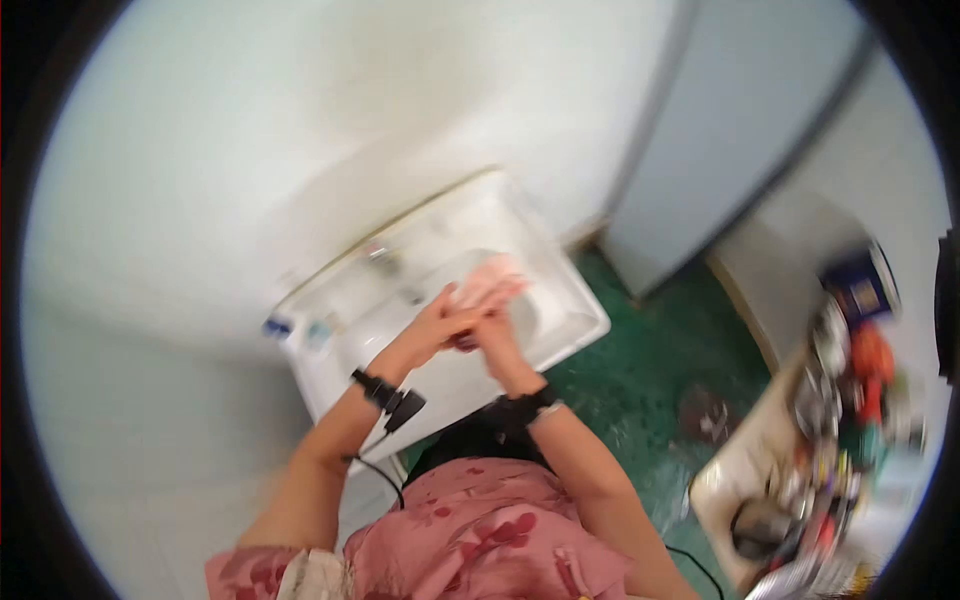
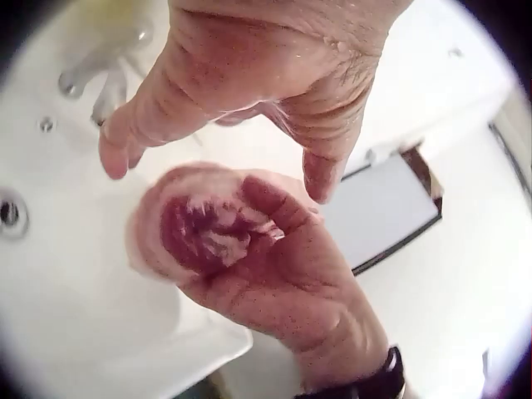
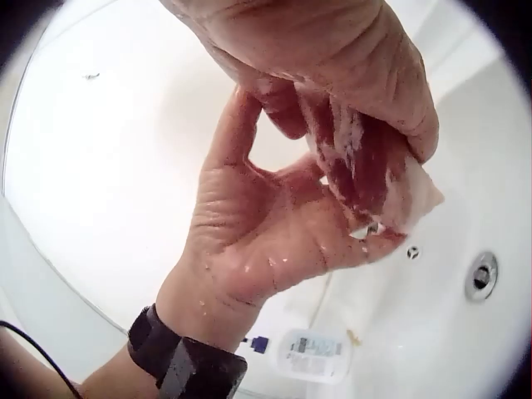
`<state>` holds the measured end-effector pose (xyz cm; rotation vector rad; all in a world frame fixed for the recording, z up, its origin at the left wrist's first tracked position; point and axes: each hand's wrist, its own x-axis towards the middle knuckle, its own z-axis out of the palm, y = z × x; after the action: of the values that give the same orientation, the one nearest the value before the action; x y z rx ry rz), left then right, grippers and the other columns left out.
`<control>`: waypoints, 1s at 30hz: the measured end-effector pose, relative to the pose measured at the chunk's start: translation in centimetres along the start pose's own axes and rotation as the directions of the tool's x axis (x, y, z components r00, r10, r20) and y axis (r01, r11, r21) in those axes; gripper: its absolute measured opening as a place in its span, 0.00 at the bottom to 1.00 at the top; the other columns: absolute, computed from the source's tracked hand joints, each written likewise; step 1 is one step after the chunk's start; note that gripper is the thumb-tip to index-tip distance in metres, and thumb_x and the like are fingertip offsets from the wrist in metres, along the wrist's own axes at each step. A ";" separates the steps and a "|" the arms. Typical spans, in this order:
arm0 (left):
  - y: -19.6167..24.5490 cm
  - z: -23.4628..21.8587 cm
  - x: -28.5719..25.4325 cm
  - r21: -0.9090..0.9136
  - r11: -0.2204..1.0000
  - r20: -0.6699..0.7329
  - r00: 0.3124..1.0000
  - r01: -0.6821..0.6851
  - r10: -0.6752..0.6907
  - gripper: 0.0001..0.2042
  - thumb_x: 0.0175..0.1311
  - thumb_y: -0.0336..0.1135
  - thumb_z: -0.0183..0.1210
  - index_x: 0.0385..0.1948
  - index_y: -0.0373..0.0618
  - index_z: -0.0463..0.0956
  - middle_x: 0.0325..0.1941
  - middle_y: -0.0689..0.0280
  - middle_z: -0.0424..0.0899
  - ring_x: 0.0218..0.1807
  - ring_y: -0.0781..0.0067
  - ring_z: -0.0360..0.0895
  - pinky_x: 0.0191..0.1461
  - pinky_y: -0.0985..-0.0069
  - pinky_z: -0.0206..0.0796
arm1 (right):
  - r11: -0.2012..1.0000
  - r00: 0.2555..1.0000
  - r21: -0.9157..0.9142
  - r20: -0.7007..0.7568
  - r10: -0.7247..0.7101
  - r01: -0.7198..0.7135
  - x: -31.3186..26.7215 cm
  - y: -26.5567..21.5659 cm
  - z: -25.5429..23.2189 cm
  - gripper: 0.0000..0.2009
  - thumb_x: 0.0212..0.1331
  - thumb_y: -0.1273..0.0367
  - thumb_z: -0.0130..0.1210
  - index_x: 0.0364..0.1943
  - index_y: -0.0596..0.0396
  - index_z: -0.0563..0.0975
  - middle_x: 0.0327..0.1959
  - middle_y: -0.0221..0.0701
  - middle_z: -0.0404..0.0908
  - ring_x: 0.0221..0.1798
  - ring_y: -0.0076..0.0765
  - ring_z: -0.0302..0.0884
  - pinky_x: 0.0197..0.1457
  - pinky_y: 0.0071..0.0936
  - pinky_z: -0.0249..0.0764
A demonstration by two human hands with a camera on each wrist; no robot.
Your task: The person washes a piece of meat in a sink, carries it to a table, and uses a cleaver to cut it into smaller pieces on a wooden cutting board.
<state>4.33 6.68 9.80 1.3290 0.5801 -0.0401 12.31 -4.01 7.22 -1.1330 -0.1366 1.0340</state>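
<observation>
Over the white sink [image 1: 385, 320], a piece of raw-looking pink meat [image 1: 492, 283] [image 2: 212, 224] [image 3: 366, 162] is gripped by my right hand [image 1: 502, 345] [image 2: 291, 291] [image 3: 332, 58], its fingers and thumb curled round it. My left hand [image 1: 435, 328] [image 2: 258, 75] [image 3: 258, 229] is close against the meat, its fingers spread and its thumb apart. The left wrist view shows a gap between the left fingertips and the red inner side of the meat. In the right wrist view the left palm looks wet, and its fingertips pass partly behind the meat.
A tap [image 1: 380, 255] stands at the sink's back edge, and a drain [image 3: 482, 277] shows in the basin. A white labelled container [image 3: 312, 353] lies at the sink's side. To the right, a cluttered worktop [image 1: 735, 480] stands beyond the green floor [image 1: 650, 370], below a grey panel [image 1: 735, 130].
</observation>
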 end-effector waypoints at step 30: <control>-31.2 59.6 -30.8 0.696 0.454 0.610 -0.124 0.556 -0.782 0.15 0.61 0.53 0.54 0.39 0.53 0.72 0.39 0.67 0.79 0.39 0.70 0.77 0.46 0.64 0.71 | 0.601 -0.244 -0.411 -0.908 -0.342 0.685 -73.0 13.1 -23.6 0.11 0.54 0.79 0.54 0.38 0.49 0.70 0.31 0.22 0.72 0.32 0.17 0.69 0.35 0.17 0.68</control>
<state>-10.70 -65.37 1.89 0.7740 0.1718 -1.7783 -22.82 -73.14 14.26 -1.0939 0.6155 -0.7840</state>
